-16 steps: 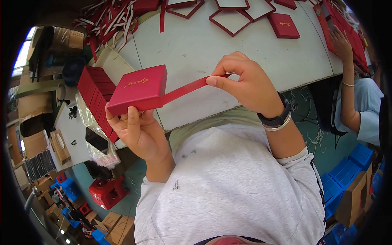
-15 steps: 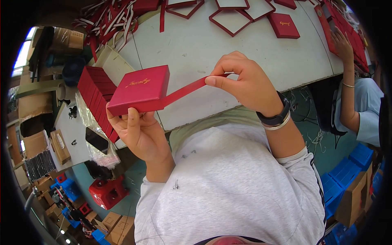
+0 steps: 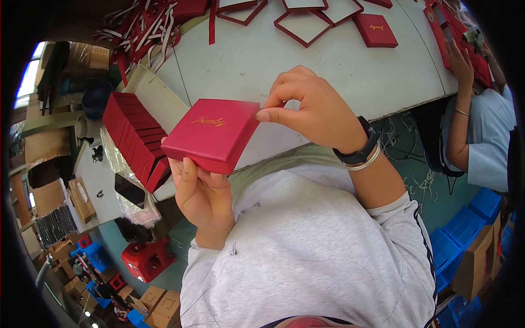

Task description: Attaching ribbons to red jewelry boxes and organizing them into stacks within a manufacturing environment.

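One red box [image 3: 210,128], gripped from below by the left hand [image 3: 205,199] over the pale table [image 3: 229,71], met the right hand [image 3: 322,112] at its corner, that hold unclear from my remote post, where I judged light, level support best.

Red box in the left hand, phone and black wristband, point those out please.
Red box [image 3: 211,131]: head view, middle of its top face.
Phone [image 3: 130,190]: head view, its dark face.
Black wristband [image 3: 358,158]: head view, its outer surface.
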Tool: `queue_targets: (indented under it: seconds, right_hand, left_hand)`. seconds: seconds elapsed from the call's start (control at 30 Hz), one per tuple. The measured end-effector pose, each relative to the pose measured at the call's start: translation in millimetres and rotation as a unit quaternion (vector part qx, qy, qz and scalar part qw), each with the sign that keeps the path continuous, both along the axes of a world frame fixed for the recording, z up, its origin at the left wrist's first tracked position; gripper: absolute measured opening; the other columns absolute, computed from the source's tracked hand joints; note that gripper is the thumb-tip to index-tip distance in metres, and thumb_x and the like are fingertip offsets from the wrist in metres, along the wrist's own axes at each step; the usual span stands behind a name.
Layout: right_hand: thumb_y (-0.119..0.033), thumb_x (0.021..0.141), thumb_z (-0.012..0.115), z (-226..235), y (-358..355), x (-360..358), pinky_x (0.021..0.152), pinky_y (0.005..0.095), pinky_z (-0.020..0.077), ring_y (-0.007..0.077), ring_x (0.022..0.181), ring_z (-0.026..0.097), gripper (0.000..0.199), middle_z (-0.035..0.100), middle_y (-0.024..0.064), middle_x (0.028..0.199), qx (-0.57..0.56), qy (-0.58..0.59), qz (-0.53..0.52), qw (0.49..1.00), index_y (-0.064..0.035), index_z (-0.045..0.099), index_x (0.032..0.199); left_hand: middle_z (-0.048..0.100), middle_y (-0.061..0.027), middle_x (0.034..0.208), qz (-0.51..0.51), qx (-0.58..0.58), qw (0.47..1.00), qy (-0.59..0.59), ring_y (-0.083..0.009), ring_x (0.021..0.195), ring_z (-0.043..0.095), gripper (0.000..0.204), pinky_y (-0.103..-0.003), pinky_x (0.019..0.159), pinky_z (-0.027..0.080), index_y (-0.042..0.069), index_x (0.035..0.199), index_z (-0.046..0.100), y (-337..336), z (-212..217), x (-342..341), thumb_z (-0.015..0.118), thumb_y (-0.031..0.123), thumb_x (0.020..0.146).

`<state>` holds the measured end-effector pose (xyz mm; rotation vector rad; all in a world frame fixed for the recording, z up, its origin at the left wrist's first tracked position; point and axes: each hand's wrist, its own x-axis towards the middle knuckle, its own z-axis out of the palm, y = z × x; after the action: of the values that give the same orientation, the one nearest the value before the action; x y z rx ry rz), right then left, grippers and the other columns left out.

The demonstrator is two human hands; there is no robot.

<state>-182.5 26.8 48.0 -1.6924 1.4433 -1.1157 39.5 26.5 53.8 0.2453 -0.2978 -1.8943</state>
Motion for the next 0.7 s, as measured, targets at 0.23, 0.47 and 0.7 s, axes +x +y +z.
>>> queue_targets:
  seconds: [0.23, 0.47, 0.7]
  right_hand:
    - [-0.032, 0.074, 0.069, -6.8, -4.2, 3.4, 0.075, 0.0334, 0.0411, 0.0236, 0.078, 0.052, 0.025, 0.061, 0.0047, 0.074, -0.044, 0.013, -0.031, 0.998, -0.0075, 0.067, 0.070]
    - [-0.041, 0.071, 0.072, -11.9, -4.4, -12.4, 0.074, 0.0341, 0.0411, 0.0237, 0.079, 0.051, 0.035, 0.060, 0.0033, 0.071, -0.060, 0.115, -0.054, 0.990, -0.0073, 0.065, 0.066]
    - [-0.031, 0.073, 0.073, -16.7, -4.3, -18.7, 0.085, 0.0328, 0.0404, 0.0211, 0.097, 0.052, 0.028, 0.062, 0.0069, 0.099, -0.061, -0.109, 0.096, 0.987, -0.0065, 0.060, 0.073]
  left_hand:
    - [0.051, -0.0161, 0.120, 0.015, 0.011, 0.998, -0.061, -0.0274, 0.106, 0.057, 0.029, -0.038, 0.077, 0.058, 0.004, 0.125, 0.039, 1.5, 5.2, -5.6, 0.036, 0.011, 0.097]
    - [0.055, -0.0169, 0.116, -0.029, 0.133, 0.990, 0.040, -0.0264, 0.102, 0.059, 0.026, -0.036, 0.078, 0.058, -0.002, 0.117, 0.046, -11.2, 5.7, 6.1, 0.039, 0.012, 0.097]
    - [0.056, -0.0218, 0.113, -0.155, 0.183, 0.960, 0.143, -0.0309, 0.099, 0.061, 0.029, -0.039, 0.080, 0.057, -0.006, 0.112, 0.048, -25.0, -6.5, 12.1, 0.036, 0.016, 0.097]
